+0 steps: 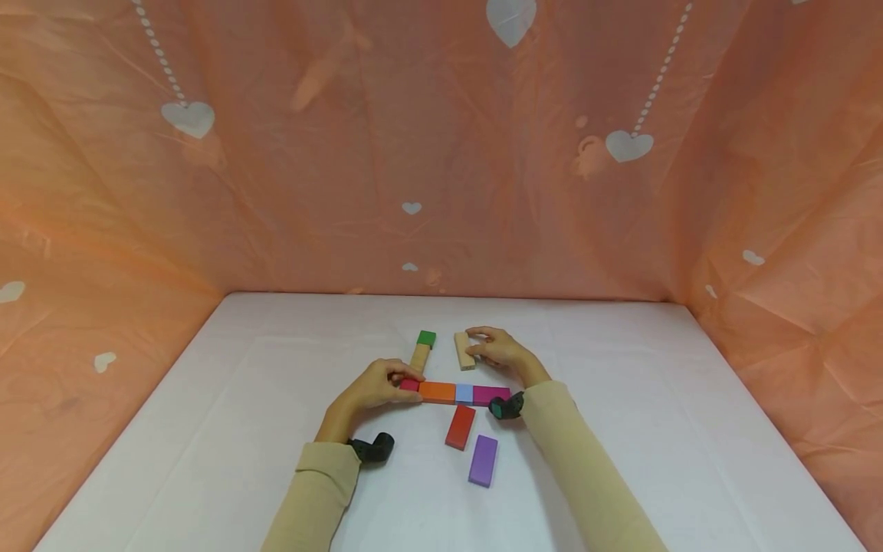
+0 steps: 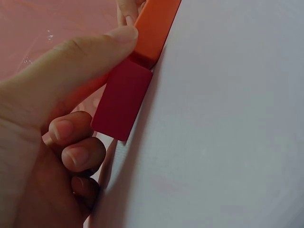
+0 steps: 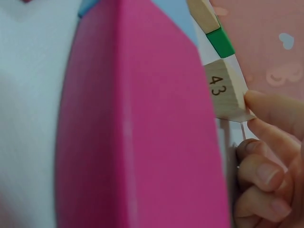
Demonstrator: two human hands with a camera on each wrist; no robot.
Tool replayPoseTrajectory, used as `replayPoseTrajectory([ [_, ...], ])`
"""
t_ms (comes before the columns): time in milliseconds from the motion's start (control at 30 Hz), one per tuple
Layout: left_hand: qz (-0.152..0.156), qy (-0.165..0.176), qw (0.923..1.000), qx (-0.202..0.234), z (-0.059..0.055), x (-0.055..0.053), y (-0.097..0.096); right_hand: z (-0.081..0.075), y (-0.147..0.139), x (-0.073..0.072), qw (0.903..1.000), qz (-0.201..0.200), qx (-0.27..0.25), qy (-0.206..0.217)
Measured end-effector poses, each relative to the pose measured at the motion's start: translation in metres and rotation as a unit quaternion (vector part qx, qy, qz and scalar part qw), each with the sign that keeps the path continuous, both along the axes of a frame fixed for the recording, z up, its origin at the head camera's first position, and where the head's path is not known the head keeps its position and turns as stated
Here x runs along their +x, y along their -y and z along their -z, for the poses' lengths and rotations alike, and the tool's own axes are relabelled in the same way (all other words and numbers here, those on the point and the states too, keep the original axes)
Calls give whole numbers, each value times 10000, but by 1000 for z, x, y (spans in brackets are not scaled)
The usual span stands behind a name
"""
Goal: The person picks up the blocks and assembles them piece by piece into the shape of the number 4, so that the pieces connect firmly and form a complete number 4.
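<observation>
My left hand (image 1: 375, 383) grips the left end of a row of blocks, thumb and index finger about the crimson block (image 2: 122, 99); the thumb tip also meets the orange block (image 1: 438, 392) beside it. To the right, that row continues with a light blue block (image 1: 464, 394) and a magenta block (image 3: 166, 118). Behind the row, my right hand (image 1: 500, 349) pinches a plain wooden block (image 1: 464, 353) with thumb and index finger. The number 43 shows on the wooden block's end in the right wrist view. It cannot be seen whether this block touches the table.
A second plain wooden block (image 1: 419, 357) reaches back from the row's left end, with a green block (image 1: 427, 339) at its far end. In front of the row lie a red block (image 1: 460, 427) and a purple block (image 1: 483, 461). An orange curtain (image 1: 441, 153) surrounds the white table (image 1: 621, 460).
</observation>
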State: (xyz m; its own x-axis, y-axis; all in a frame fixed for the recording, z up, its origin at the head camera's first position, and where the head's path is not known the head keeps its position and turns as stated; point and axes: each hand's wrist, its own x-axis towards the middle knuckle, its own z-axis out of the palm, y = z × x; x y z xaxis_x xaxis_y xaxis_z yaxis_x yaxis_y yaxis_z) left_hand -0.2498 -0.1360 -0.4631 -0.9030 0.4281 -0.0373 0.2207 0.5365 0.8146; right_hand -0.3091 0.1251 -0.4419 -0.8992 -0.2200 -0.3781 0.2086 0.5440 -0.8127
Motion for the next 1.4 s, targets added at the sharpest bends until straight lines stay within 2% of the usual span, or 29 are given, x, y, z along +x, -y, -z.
replayPoseTrajectory([
  [867, -45, 103, 9999, 23, -1, 1, -1, 2, 1, 3, 9997, 75, -113, -191],
  [1400, 77, -18, 9999, 84, -1, 1, 0, 4, 0, 4, 9991, 30, -161, -394],
])
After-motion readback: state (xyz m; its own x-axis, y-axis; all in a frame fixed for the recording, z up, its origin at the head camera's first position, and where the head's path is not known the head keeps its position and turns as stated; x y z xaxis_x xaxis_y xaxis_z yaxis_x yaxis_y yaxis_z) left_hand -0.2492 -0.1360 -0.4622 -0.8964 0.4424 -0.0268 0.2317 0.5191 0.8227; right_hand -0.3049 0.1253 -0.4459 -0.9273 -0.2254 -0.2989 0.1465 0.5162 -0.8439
